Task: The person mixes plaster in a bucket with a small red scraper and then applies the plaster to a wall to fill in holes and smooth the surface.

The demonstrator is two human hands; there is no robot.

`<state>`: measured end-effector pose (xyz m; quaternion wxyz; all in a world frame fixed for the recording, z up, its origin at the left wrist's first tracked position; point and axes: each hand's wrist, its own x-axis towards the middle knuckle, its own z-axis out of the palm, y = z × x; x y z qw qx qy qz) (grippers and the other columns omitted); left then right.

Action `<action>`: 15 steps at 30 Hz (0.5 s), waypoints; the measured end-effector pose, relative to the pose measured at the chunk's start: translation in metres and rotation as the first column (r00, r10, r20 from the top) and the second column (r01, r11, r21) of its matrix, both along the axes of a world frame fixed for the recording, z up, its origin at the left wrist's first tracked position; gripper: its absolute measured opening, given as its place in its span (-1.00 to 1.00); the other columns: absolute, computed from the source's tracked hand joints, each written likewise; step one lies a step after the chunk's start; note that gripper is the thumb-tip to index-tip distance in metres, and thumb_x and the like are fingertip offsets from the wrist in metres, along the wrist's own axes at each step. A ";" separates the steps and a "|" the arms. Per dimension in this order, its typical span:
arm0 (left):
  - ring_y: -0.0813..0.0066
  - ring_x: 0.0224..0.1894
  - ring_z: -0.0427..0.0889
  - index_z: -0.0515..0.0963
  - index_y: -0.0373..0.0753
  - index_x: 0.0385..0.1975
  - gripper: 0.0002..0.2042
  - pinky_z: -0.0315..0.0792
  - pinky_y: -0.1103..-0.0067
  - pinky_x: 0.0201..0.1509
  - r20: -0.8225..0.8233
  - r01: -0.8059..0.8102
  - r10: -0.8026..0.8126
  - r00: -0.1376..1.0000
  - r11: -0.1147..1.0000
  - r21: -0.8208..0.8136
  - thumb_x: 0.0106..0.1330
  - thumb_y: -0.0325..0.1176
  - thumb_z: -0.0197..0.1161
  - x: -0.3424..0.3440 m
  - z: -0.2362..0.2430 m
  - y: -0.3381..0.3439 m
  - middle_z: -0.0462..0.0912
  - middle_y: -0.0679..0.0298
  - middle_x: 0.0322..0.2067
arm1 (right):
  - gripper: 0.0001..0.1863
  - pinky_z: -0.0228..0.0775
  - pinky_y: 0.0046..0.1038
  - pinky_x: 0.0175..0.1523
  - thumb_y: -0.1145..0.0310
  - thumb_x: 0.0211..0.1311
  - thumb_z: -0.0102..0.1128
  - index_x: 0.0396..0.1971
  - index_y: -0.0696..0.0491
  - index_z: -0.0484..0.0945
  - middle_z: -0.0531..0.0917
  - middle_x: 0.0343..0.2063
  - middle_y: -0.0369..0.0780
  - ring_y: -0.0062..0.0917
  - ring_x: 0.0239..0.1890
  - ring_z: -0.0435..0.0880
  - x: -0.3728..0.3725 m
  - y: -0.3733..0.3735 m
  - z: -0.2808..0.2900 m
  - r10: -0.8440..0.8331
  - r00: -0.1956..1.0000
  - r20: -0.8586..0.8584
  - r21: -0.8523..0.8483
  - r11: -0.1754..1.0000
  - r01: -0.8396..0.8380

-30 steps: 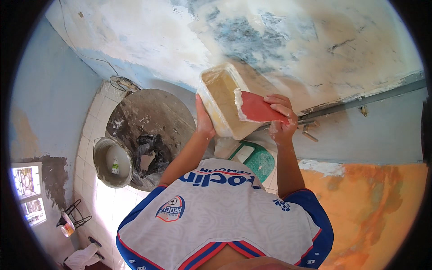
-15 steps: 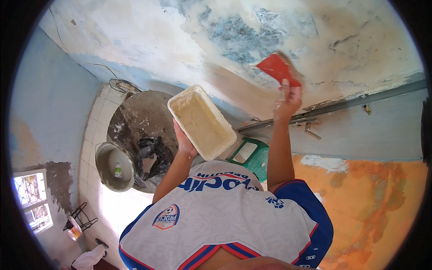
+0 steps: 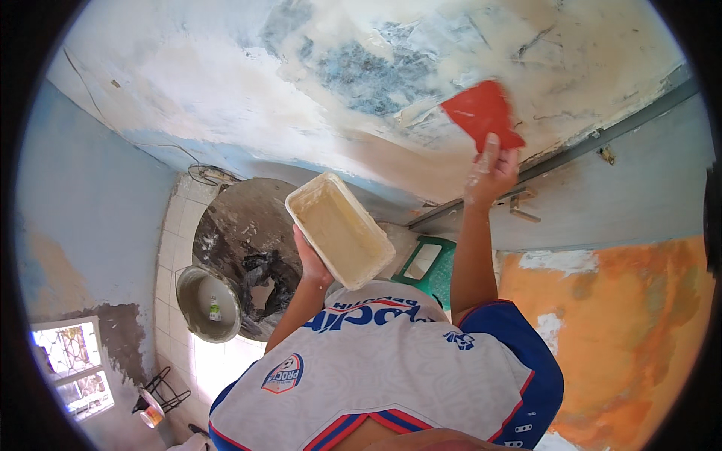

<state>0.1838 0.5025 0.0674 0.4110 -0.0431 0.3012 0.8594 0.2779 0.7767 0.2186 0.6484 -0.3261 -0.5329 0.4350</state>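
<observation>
My left hand [image 3: 313,259] grips a cream rectangular tub [image 3: 342,231] by its side, tilted in front of my chest. Pale filler coats its bottom and walls. Up and to the right, my right hand [image 3: 492,174] pinches a red putty spreader [image 3: 483,113] by its narrow end, fingers smeared with white. The spreader's blade is at the patchy wall [image 3: 421,143], which shows white, cream and blue-grey areas; whether it touches the surface I cannot tell.
On the left stands a dark round table [image 3: 233,222] with a crumpled black bag [image 3: 271,282]. Beside it is a bucket [image 3: 208,302] with a small bottle inside. A green plastic stool [image 3: 436,264] stands below the wall. A door frame bar [image 3: 556,158] runs right.
The red spreader has shifted a little right and turned to show more of its face. The tub sits slightly lower in view, and the whole view has shifted somewhat.
</observation>
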 end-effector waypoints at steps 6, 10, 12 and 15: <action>0.19 0.33 0.38 0.22 -0.07 0.42 -0.27 0.28 0.25 0.40 -0.034 0.008 -0.005 0.999 0.996 0.094 0.46 0.35 -0.35 0.005 -0.010 0.000 0.38 0.22 0.32 | -0.69 0.33 -0.51 -0.45 0.14 0.39 0.24 -0.31 0.12 0.60 0.63 -0.57 -0.31 -0.74 -0.56 0.45 -0.002 0.001 -0.044 0.176 0.848 0.500 0.052 0.971 -0.232; 0.18 0.33 0.38 0.21 -0.07 0.42 -0.27 0.28 0.24 0.40 -0.044 -0.008 0.009 0.999 1.000 0.031 0.46 0.34 -0.34 0.004 0.005 0.001 0.37 0.22 0.33 | -0.72 0.37 -0.48 -0.43 0.19 0.40 0.22 -0.32 0.13 0.60 0.65 -0.51 -0.24 -0.66 -0.57 0.50 -0.016 0.010 -0.026 0.009 0.901 0.434 0.162 0.983 -0.088; 0.18 0.34 0.37 0.20 -0.07 0.42 -0.26 0.28 0.24 0.40 -0.085 -0.037 0.035 0.996 0.999 -0.015 0.46 0.34 -0.35 0.010 0.011 0.003 0.36 0.21 0.34 | -0.76 0.39 -0.46 -0.42 0.24 0.40 0.21 -0.31 0.13 0.60 0.68 -0.45 -0.19 -0.59 -0.57 0.53 -0.012 -0.009 0.005 0.008 0.998 -0.056 0.191 0.982 0.003; 0.18 0.35 0.36 0.20 -0.06 0.43 -0.26 0.28 0.25 0.40 -0.037 -0.023 0.024 0.999 0.999 0.038 0.46 0.35 -0.35 0.009 -0.012 0.001 0.35 0.21 0.35 | -0.81 0.42 -0.50 -0.34 0.31 0.40 0.22 -0.26 0.15 0.64 0.68 -0.40 -0.22 -0.63 -0.48 0.55 -0.007 -0.025 -0.004 0.033 0.955 0.295 0.245 0.963 -0.109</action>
